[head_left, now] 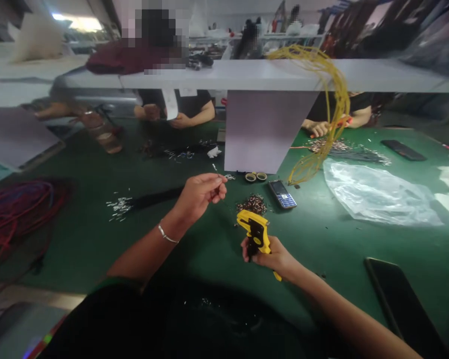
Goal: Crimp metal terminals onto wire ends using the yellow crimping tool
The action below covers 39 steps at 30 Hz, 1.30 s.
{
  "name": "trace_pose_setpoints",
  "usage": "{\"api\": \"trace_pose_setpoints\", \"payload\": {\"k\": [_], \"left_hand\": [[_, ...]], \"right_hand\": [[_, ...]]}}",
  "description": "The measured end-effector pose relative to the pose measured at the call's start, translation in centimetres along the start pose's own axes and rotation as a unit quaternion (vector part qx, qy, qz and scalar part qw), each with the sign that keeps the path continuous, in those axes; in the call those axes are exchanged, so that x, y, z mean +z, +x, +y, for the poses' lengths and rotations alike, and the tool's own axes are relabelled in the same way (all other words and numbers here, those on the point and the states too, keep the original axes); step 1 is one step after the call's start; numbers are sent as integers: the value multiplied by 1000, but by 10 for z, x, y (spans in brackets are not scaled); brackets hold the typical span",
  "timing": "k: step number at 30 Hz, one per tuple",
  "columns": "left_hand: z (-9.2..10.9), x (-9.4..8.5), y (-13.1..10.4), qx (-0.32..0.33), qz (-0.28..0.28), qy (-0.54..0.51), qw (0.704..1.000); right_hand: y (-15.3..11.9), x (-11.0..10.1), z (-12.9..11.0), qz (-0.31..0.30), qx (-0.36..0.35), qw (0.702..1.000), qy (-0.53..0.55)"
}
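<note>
My left hand is raised over the green table, its thumb and index finger pinched on a thin dark wire whose pale tip sticks out beyond the fingers. Lower and to the right, my right hand is wrapped round a yellow and black hand tool, its jaws tilted up to the left. Just beyond the tool lies a pile of small coppery pieces. To the left of my left hand, a bundle of black wires with silvery ends lies on the table.
A keypad phone, two small round tins and a clear plastic bag lie beyond my hands. Yellow wires hang off the white shelf. A large phone is at right, red wires at left. Two people's hands work opposite.
</note>
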<state>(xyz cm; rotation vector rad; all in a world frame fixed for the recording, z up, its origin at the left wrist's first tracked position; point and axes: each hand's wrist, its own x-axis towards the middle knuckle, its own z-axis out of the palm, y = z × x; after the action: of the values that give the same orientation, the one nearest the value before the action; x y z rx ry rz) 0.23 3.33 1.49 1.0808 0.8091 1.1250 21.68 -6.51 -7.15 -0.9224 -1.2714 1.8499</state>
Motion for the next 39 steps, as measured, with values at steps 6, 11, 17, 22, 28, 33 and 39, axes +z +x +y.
{"api": "trace_pose_setpoints", "payload": {"k": [6,11,17,22,28,33,39], "left_hand": [[-2,3,-4,-6,-12,-16,1000],[-4,5,-4,-6,-6,-17,1000],[-10,8,-3,-12,12,-34,999],[-15,9,-3,-15,20,-56,998],[-21,11,-3,-29,25,-61,997],[-22,13,-2,-41,31,-66,997],[-23,10,1,-72,23,-80,994]], "right_hand": [[12,12,-2,0,-4,1000,15],[23,17,11,7,-32,999,33],[25,20,14,19,-52,997,49],[26,20,12,17,-62,997,51],[28,18,16,23,-61,996,53],[31,16,19,29,-65,996,47],[32,12,17,28,-60,998,22]]}}
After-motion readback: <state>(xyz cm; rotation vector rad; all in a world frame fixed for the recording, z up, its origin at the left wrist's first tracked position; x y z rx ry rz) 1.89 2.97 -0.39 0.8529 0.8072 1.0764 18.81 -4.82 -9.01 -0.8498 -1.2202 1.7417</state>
